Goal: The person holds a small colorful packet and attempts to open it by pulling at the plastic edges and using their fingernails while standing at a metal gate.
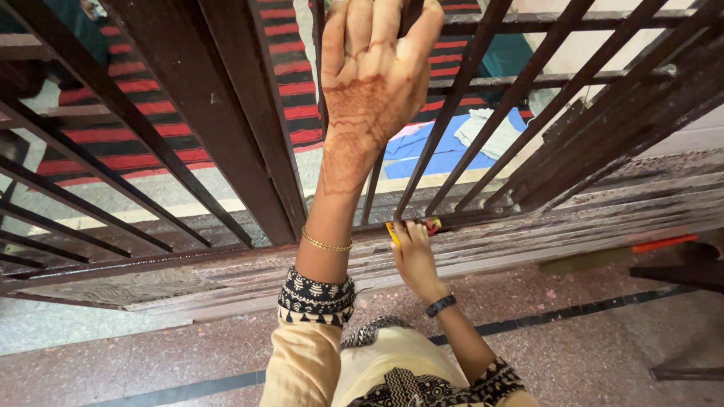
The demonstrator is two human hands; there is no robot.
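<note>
My left hand (373, 71) is raised, its fingers curled round a vertical bar of a dark brown metal grille gate (249, 136); henna patterns mark the back of the hand and a thin gold bangle sits on the wrist. My right hand (413, 252) is low at the gate's bottom rail (528, 215). It grips a small yellow and red tool (432, 224) pressed against the rail between two bars. Most of the tool is hidden by my fingers. A black band is on my right wrist.
A worn, dusty threshold track (226, 275) runs under the gate. Beyond the bars lie a red and black striped mat (143, 128), a blue cloth (437, 147) and a white cloth (490, 128). An orange-handled broom (664, 243) lies at right on the speckled stone floor (603, 332).
</note>
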